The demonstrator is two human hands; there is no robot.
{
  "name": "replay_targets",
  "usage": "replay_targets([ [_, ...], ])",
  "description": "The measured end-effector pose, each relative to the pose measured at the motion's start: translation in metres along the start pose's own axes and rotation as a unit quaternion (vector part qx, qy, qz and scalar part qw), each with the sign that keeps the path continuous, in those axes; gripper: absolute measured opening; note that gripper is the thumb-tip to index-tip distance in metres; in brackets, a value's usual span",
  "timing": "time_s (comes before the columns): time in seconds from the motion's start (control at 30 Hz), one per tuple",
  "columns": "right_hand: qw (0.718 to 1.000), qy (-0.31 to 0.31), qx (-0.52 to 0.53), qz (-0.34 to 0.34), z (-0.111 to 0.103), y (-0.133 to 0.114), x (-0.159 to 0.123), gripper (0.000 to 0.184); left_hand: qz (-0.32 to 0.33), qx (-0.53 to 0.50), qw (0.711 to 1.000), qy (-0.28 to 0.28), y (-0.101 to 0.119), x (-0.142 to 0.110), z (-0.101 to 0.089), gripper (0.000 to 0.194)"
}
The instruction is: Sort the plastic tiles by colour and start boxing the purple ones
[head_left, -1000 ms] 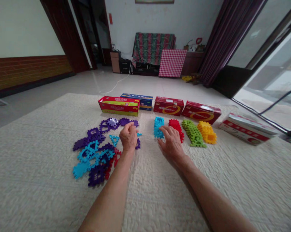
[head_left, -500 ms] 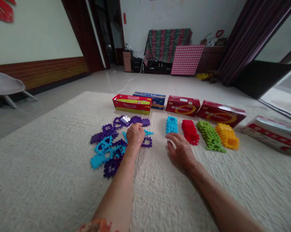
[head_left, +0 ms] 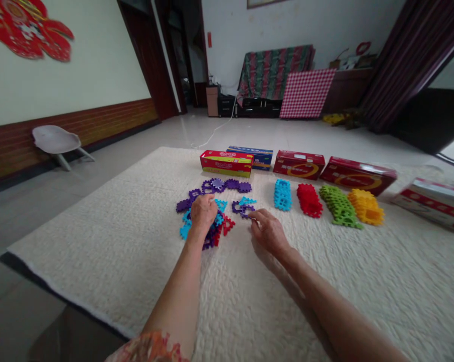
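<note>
Two bare hands worked low over the quilted mat in the head view. The left hand was curled, its thumb and forefinger drawn together above the mixed pile of purple, light-blue and red toothed pieces; whether it gripped one could not be told. The right hand was partly bent, fingertips at the near right edge of a purple frame piece; whether they pinched it or only touched it was unclear. A small light-blue piece lay at that frame's far edge, and a red triangular piece lay at the pile's right side. More purple pieces curved beyond the left hand.

To the right ran a light-blue row, a red row, a green row and a yellow row. Boxes stood behind, among them a red-and-yellow box and a blue box.

Half a second earlier, the right hand had been at the near end of the light-blue row; it had since moved left to the frame piece. The left hand had shifted away from that frame, over the pile, and the camera had turned left.
</note>
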State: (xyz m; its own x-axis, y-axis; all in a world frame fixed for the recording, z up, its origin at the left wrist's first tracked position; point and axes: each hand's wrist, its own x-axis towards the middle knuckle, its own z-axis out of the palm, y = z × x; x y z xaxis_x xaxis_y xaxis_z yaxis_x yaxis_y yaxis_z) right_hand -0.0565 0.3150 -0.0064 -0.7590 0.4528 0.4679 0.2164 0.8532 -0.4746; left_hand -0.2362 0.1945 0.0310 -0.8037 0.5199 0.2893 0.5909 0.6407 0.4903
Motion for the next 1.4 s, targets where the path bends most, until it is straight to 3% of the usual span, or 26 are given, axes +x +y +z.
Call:
replay_targets([
  [0.13,0.995,-0.091,-0.031,0.026,0.013,-0.051,0.013,0.024,-0.036,0.045,0.998,0.038,-0.049,-0.015,-0.025,0.034],
  [0.27,0.982,-0.145,-0.086,0.091,0.026,-0.08,0.025,0.022,-0.047,0.041,0.997,0.038,-0.07,-0.027,-0.027,0.039],
  [0.57,0.964,-0.182,-0.13,0.141,0.037,-0.093,0.039,0.027,-0.058,0.052,0.996,0.039,-0.057,-0.025,0.006,0.055],
  [0.77,0.96,-0.201,-0.124,0.149,0.038,-0.096,0.045,0.028,-0.024,0.031,0.998,0.052,-0.058,-0.021,0.016,0.037],
  [1.13,0.94,-0.225,-0.07,0.247,0.049,-0.096,0.071,0.02,-0.038,-0.026,0.994,0.101,-0.055,-0.018,0.012,0.03],
  [1.4,0.944,-0.189,0.095,0.254,0.05,-0.083,0.074,0.016,-0.098,-0.064,0.98,0.163,-0.062,-0.012,0.013,0.031],
])
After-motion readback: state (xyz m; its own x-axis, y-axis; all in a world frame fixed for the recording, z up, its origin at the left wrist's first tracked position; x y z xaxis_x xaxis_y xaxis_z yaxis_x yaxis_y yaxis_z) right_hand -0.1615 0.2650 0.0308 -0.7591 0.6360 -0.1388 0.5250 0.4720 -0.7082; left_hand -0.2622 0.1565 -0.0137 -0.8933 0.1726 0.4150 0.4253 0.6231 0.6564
